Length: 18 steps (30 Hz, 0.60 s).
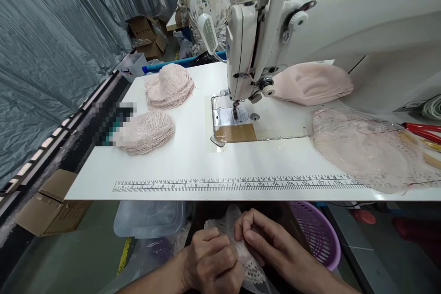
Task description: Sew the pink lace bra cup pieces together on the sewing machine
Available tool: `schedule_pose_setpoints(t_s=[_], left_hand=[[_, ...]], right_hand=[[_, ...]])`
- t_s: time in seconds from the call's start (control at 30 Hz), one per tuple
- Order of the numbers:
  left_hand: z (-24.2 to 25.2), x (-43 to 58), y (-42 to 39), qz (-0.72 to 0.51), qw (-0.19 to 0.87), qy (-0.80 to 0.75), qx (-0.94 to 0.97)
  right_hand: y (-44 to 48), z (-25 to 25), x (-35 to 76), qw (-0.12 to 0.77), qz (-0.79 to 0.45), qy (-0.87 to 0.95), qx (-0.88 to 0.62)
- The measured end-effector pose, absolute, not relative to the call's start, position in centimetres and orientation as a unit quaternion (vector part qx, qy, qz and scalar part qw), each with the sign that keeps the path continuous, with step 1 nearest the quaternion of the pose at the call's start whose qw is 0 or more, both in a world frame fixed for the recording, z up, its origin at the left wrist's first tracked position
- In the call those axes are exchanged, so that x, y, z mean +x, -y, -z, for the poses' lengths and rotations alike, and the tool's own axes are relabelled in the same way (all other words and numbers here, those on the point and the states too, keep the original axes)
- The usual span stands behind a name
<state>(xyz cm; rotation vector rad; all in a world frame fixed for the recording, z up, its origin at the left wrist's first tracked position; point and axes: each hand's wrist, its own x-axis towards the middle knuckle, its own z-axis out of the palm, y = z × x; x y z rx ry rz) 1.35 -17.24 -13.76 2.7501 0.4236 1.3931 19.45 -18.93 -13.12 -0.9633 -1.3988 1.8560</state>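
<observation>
Below the table's front edge, in my lap, I hold a pale pink lace piece (pixel 254 272) with a sheer, scalloped border. My left hand (pixel 214 261) is closed on it, knuckles up. The fingers of my right hand (pixel 272 243) are bent and pinch the cloth close by. Part of the lace is hidden behind the fingers. Above my hands stands a white sewing machine (pixel 241 55), its presser foot (pixel 235 111) over the metal needle plate (pixel 225 115). No cloth lies under the foot.
Two stacks of pink lace cups, the far stack (pixel 170 85) and near stack (pixel 148 133), lie left. Smooth pink cups (pixel 312 83) sit behind the needle; lace pieces (pixel 365 151) and red-handled snips (pixel 422 131) lie right. A purple basket (pixel 319 234) stands below. Someone in a floral top (pixel 206 4) sits ahead.
</observation>
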Motion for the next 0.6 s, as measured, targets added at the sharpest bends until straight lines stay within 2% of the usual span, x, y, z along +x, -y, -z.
schedule_pose_setpoints(t_s=[0.13,0.37,0.47,0.6], left_hand=[[13.5,1.2,17.3,-0.436,0.042,-0.146,0.887],[13.7,0.7,17.9,-0.406,0.099,-0.24,0.876],[14.3,0.6,18.1,-0.4,0.104,-0.245,0.877],[14.5,0.7,18.2,-0.392,0.12,-0.26,0.874]], right_hand=[[18.3,12.7,20.1,0.268,-0.605,0.677,-0.321],[18.0,13.0,21.2,0.239,-0.562,0.701,-0.368],[18.1,12.4,21.5,0.246,-0.581,0.694,-0.348],[18.2,12.1,21.0,0.277,-0.682,0.617,-0.278]])
